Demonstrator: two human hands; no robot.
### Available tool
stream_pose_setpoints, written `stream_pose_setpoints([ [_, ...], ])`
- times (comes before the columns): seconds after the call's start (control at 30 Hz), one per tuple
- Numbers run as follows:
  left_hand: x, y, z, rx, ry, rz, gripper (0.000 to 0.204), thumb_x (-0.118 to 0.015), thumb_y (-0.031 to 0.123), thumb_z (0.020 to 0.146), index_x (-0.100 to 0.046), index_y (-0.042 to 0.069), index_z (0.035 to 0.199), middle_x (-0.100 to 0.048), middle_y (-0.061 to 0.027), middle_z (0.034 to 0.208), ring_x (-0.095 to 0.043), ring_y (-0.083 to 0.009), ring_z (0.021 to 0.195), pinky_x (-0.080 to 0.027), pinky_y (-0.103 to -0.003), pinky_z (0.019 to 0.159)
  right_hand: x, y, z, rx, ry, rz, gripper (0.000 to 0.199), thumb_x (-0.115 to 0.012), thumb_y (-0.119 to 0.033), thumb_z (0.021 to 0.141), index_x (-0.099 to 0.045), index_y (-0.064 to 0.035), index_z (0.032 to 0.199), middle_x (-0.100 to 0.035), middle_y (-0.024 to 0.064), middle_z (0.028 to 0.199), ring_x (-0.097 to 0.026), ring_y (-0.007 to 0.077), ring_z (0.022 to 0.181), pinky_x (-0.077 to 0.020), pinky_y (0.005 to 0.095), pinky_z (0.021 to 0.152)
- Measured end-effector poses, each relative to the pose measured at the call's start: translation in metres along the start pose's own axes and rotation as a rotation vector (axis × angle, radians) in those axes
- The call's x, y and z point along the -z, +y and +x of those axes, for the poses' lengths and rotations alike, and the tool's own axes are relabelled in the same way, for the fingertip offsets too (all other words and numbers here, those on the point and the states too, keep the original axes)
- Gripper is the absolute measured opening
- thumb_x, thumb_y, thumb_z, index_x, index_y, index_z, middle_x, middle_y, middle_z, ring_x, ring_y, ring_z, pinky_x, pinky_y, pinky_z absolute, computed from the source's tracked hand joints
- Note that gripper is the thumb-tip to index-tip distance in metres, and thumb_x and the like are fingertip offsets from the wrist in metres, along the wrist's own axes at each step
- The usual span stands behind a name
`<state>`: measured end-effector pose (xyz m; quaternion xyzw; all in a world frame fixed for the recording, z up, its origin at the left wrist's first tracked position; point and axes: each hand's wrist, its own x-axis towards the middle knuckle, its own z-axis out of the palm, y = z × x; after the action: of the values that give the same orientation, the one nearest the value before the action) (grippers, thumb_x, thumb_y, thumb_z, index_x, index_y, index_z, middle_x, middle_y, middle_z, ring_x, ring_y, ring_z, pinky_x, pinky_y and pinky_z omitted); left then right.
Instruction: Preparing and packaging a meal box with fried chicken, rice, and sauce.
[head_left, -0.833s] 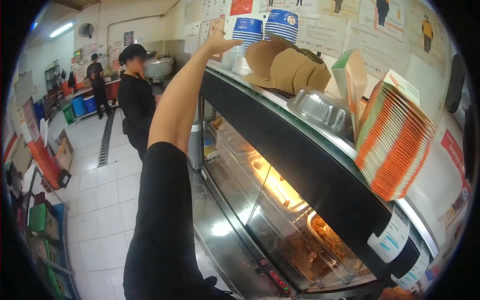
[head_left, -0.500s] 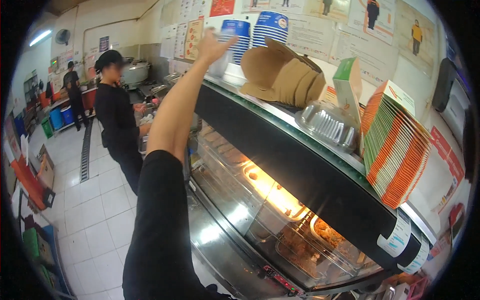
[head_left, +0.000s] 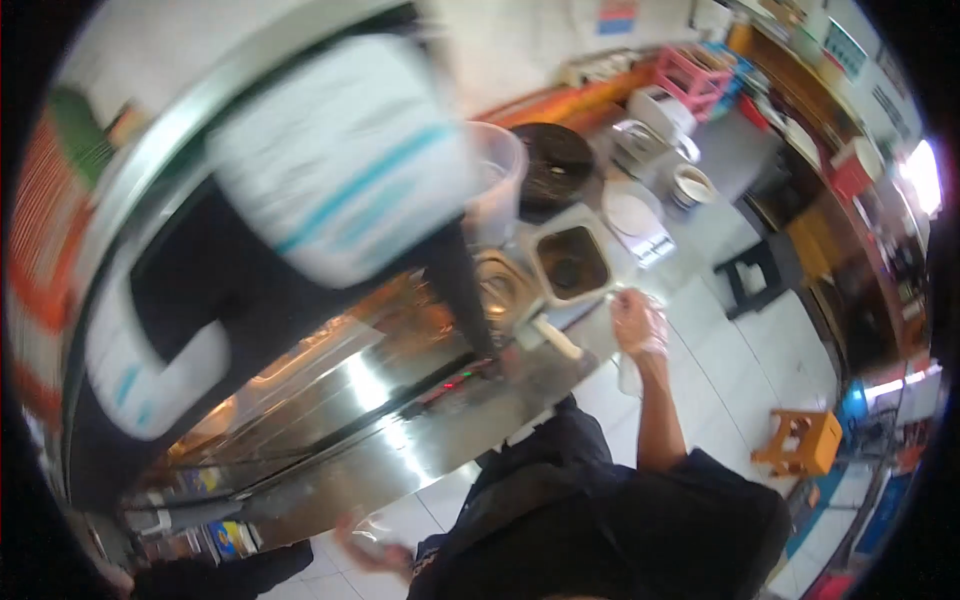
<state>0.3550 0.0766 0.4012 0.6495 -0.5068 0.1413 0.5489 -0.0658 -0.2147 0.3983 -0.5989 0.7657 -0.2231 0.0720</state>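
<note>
Right hand (head_left: 638, 322): raised at the steel worktop (head_left: 470, 420) edge, fingers closed on a clear plastic bag (head_left: 632, 370). Left hand (head_left: 368, 545): low, blurred, grip cannot be told. Square sink (head_left: 570, 262) just beyond.

White floor tiles (head_left: 740, 370) spread below me, shining where bright daylight (head_left: 918, 175) pours in at the far right edge. A small orange stool (head_left: 800, 445) stands well off to my right, a black stool (head_left: 762, 275) farther up. Ahead, the steel front of the heated display case (head_left: 330, 400) glows amber inside. Beyond it sit pink crates (head_left: 690, 70) along a pale wall (head_left: 520, 40), everything blurred.
</note>
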Motion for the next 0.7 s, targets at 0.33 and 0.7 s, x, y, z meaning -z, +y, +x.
stream_pose_setpoints([
  [0.33, -0.276, 0.182, -0.037, 1.055, -0.826, -1.118, 0.055, -0.069, 0.015, 0.093, -0.039, 0.002, 0.138, -0.051, -0.0135, 0.132, -0.059, -0.0322, 0.12, -0.051, -0.045, 0.101, 0.042, 0.057, 0.058, 0.86, -0.656, 0.576, 0.076, -0.078, -0.051, 0.075, -0.054, -0.0047, 0.13, -0.065, 0.0205, 0.12, -0.065, 0.0393, 0.104, -0.0512, 0.047, 0.092],
  [0.7, -0.394, 0.244, -0.057, 1.228, -1.036, -1.006, 0.033, -0.059, 0.018, 0.101, -0.052, 0.003, 0.13, -0.058, -0.0102, 0.13, -0.062, -0.0204, 0.111, -0.047, -0.033, 0.097, -0.011, 0.168, 0.248, 0.254, -0.28, 0.157, 0.107, -0.082, -0.052, 0.07, -0.033, -0.002, 0.15, -0.056, 0.0211, 0.137, -0.053, 0.037, 0.128, -0.0431, 0.0452, 0.106],
])
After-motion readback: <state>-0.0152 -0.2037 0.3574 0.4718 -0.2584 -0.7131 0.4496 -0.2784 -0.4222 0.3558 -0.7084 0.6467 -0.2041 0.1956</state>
